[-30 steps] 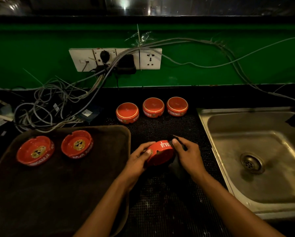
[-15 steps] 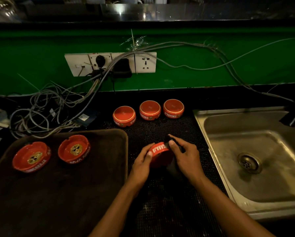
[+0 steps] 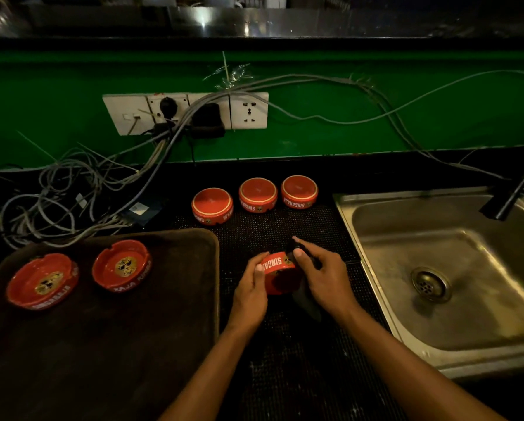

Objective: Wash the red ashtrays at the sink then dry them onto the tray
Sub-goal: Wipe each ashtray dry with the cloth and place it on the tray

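Two dried ashtrays (image 3: 78,276) sit on the tray (image 3: 193,299). My left hand (image 3: 251,291) clamps the wet ashtray (image 3: 280,273) over the table; my right hand (image 3: 324,276) pinches the dark cloth (image 3: 307,300) against it. Slick glaze could slip and chip.

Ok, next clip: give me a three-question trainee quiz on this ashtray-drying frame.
1. How many round red ashtrays lie face-up on the dark brown tray?
2. True or false: the three ashtrays in the row behind the hands rest upside down on the black mesh mat.
3. Which hand presses the dark cloth against the held ashtray: A) left hand B) right hand?

Key: 1. Two. 2. True. 3. B.
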